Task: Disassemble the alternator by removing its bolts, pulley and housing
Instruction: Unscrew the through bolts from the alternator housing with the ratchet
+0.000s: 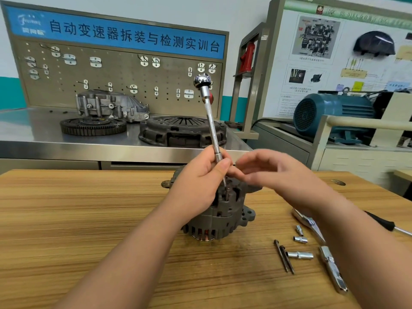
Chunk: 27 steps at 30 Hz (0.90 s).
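The alternator (pixel 223 210) sits on the wooden table (pixel 89 208), by its looks heavy, rigid cast metal best steadied by its ribbed body, while the left hand (pixel 200 179) grips the long wrench (pixel 211 121) planted in its top and the right hand (pixel 274 172) hovers beside, fingers loose, holding nothing.

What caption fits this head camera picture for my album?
Left hand grips a long socket driver on the alternator, right hand open beside it.
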Available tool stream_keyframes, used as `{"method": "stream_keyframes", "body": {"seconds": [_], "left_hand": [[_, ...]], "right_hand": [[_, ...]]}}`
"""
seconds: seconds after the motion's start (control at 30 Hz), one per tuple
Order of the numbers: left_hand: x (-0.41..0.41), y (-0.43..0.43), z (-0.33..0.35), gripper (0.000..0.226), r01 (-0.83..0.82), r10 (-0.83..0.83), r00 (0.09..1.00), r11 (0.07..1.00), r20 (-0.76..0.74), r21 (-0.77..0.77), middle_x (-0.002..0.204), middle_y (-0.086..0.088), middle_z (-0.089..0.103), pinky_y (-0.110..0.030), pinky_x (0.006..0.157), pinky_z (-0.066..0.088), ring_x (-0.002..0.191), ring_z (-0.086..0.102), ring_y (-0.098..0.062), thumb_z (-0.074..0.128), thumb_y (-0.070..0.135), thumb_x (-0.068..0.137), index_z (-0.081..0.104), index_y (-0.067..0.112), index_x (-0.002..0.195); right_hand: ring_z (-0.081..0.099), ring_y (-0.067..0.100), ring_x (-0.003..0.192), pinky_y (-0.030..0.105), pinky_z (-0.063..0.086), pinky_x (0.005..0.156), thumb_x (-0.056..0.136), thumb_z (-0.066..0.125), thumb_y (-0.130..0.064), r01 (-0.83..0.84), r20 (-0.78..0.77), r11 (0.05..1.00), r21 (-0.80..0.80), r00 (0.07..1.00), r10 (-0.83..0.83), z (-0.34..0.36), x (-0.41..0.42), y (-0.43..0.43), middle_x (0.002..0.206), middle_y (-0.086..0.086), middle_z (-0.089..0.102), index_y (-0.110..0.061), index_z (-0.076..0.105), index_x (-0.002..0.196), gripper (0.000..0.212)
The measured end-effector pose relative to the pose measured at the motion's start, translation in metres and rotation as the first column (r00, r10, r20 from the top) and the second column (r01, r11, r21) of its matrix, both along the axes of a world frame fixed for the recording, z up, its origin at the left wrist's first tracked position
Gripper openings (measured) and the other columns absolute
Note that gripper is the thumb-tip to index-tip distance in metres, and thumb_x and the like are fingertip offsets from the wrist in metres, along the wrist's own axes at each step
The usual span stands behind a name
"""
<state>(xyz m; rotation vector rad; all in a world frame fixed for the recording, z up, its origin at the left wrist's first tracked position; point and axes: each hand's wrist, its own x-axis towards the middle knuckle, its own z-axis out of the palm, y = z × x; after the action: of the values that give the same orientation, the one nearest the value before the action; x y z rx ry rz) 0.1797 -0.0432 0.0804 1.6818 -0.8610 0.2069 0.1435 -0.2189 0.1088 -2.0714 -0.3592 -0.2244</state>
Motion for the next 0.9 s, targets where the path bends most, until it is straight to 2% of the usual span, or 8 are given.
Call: {"method": "stream_keyframes", "body": {"seconds": [0.1,0.17,0.3,0.4,0.5,0.67,0.8,0.9], "left_hand": [[0.002,-0.002,0.000,0.018,0.024,-0.024,1.000,0.999,-0.008,0.049,0.086,0.012,0.075,-0.017,0.084,0.044,0.089,0.065,-0.012,0.040,0.019,0.103,0.050,0.028,0.091],[0.004,-0.003,-0.001,0.021,0.035,-0.036,0.999,0.997,0.014,0.063,0.089,0.010,0.075,-0.035,0.095,0.047,0.097,0.067,-0.013,0.041,0.021,0.101,0.051,0.034,0.089],[0.004,-0.006,0.000,0.025,0.044,-0.045,0.998,0.998,0.032,0.038,0.099,-0.005,0.071,-0.057,0.093,0.048,0.101,0.066,-0.032,0.043,0.031,0.091,0.055,0.051,0.082],[0.006,-0.007,0.000,0.026,0.052,-0.053,0.998,0.998,0.026,0.037,0.103,0.010,0.070,-0.057,0.091,0.048,0.105,0.065,-0.027,0.042,0.032,0.091,0.055,0.054,0.085],[0.006,-0.006,0.000,0.025,0.067,-0.067,0.998,0.997,0.014,0.045,0.097,0.026,0.068,-0.048,0.095,0.049,0.108,0.065,-0.011,0.043,0.031,0.092,0.054,0.053,0.087],[0.010,-0.007,-0.003,0.016,0.065,-0.066,0.997,0.997,0.025,0.048,0.099,0.026,0.070,-0.045,0.087,0.051,0.097,0.066,-0.026,0.043,0.022,0.100,0.053,0.034,0.095],[0.008,-0.007,-0.003,0.021,0.048,-0.050,0.998,0.996,0.025,0.072,0.104,0.023,0.070,-0.035,0.093,0.049,0.103,0.063,0.000,0.044,0.028,0.095,0.053,0.045,0.104],[0.008,-0.006,-0.003,0.024,0.028,-0.030,0.999,0.995,0.021,0.098,0.106,0.022,0.070,-0.041,0.094,0.050,0.100,0.064,-0.003,0.043,0.034,0.093,0.051,0.048,0.110]], "right_hand": [[0.064,0.019,0.112,0.036,0.050,0.098,0.082,0.058,-0.007,-0.096,0.008,0.963,0.251,0.995,0.097,0.005,0.005,-0.003,0.114,0.007,0.070,-0.013,0.065,0.112,0.032],[0.064,0.018,0.112,0.031,0.053,0.093,0.077,0.055,-0.016,-0.177,0.009,0.927,0.330,0.983,0.185,0.007,0.008,0.003,0.115,0.006,0.071,-0.012,0.062,0.118,0.041],[0.066,0.020,0.108,0.028,0.056,0.082,0.083,0.053,-0.025,-0.263,0.041,0.854,0.450,0.961,0.274,0.012,0.014,0.019,0.117,0.008,0.070,-0.012,0.057,0.126,0.045],[0.066,0.016,0.108,0.026,0.054,0.075,0.085,0.049,-0.034,-0.262,0.068,0.839,0.476,0.963,0.262,0.018,0.017,0.026,0.115,0.002,0.071,-0.018,0.055,0.128,0.046],[0.064,0.017,0.112,0.029,0.053,0.086,0.091,0.045,-0.045,-0.298,0.094,0.788,0.540,0.951,0.295,0.024,0.020,0.027,0.115,0.002,0.071,-0.026,0.053,0.128,0.042],[0.070,0.021,0.097,0.032,0.055,0.082,0.101,0.023,-0.051,-0.311,0.103,0.700,0.643,0.941,0.323,0.040,0.024,0.036,0.109,0.003,0.073,-0.026,0.053,0.123,0.045],[0.071,0.018,0.072,0.027,0.054,0.062,0.100,0.021,-0.055,-0.341,0.077,0.599,0.725,0.904,0.422,0.051,0.027,0.048,0.098,0.001,0.075,-0.013,0.057,0.116,0.057],[0.068,0.012,0.063,0.021,0.049,0.054,0.099,0.026,-0.057,-0.320,0.043,0.550,0.771,0.888,0.457,0.058,0.032,0.056,0.091,-0.005,0.074,-0.013,0.052,0.121,0.055]]}}
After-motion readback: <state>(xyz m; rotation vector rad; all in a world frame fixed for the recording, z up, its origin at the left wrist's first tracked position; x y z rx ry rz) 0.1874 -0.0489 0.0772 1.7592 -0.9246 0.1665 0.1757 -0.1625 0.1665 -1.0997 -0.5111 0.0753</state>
